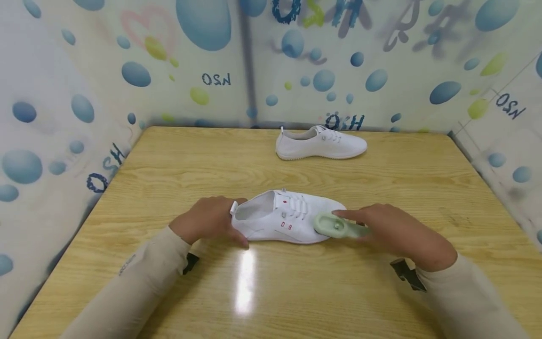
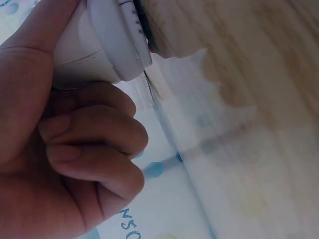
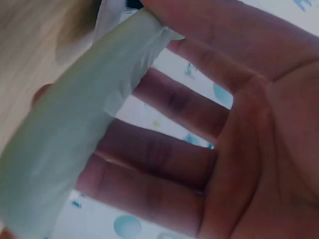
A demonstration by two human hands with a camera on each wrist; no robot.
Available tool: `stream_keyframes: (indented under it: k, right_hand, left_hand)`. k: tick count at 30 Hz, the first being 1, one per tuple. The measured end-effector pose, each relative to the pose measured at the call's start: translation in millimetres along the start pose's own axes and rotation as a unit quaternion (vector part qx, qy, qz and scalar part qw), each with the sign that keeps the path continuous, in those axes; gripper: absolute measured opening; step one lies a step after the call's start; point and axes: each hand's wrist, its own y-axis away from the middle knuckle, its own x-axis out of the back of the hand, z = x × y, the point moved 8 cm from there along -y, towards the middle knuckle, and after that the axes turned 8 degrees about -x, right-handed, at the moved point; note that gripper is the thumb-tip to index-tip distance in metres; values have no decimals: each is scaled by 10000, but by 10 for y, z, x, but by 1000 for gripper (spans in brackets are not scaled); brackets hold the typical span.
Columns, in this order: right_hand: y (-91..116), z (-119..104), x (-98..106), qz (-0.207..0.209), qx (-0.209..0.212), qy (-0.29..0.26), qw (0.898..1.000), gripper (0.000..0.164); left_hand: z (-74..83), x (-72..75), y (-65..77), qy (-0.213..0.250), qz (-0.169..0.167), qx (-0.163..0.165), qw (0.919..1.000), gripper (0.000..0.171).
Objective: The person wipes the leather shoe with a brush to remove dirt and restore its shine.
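A white lace-up shoe (image 1: 264,230) with small red marks lies on the table, toe pointing right. My left hand (image 1: 209,219) grips its heel, thumb on the near side. The left wrist view shows the thumb along the shoe's heel (image 2: 79,45) and the other fingers curled beside it. In my right hand (image 1: 391,230) is a pale green brush (image 1: 329,226), whose oval head overlaps the toe of the shoe. Seen from the right wrist, thumb and fingers pinch the brush (image 3: 65,119) from opposite sides, away from the palm. The underside of the brush head is hidden in the head view.
A second white shoe (image 1: 326,148) stands near the back edge of the wooden table (image 1: 203,165), toe also to the right. Walls covered in blue and yellow-green dots (image 1: 323,80) enclose the table at the back and sides. Light reflects off the tabletop in front of the near shoe.
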Motion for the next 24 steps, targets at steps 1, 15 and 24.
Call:
stream_keyframes:
  k: [1,15,24]
  right_hand:
    - [-5,-39,-9,28,75,71,9999,58]
    - [11,163,77,150,-477,-41,9987,64]
    - [-22,-111,4,414,-75,256,9988,67]
  left_hand:
    - [0,1,-1,10,-6,0,10000,87]
    - [12,5,-18,-86,-43,-3,10000,91]
    - [8,-7,-7,-1,-124,-14,9999,92]
